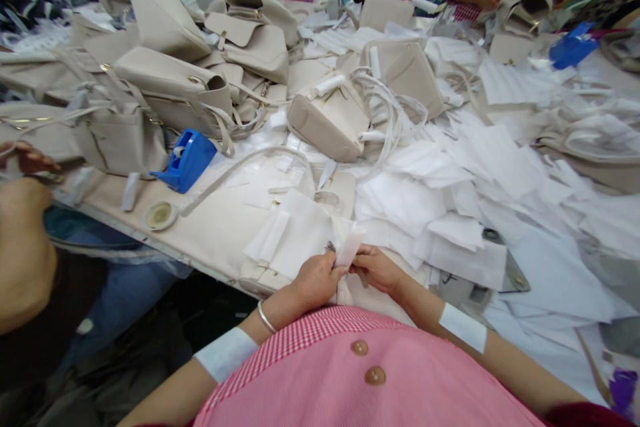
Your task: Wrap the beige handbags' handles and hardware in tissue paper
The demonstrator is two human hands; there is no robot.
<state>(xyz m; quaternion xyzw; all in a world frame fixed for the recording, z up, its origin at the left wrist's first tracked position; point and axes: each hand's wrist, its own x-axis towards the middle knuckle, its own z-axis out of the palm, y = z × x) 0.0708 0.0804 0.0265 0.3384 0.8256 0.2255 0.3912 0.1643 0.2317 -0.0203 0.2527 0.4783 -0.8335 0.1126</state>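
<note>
Close in front of the pink apron, both hands meet at a small white foam strip [349, 245]. My left hand [318, 278] has its fingers closed on the strip's lower left side. From the right, my right hand [376, 268] pinches the strip's lower edge. Just beyond them lies a beige bag [260, 275] at the table's front edge, partly covered by white sheets [300, 230]. A beige strap [225, 177] arcs over the table behind it. Part of the bag near the fingers is hidden by the hands.
A blue tape dispenser [186, 160] and a round dish [160, 215] sit to the left. Beige bags [330, 117] pile up behind. White sheets [450, 167] spread across the right. Another person's arm [25, 240] reaches in at the left; several people work across the table.
</note>
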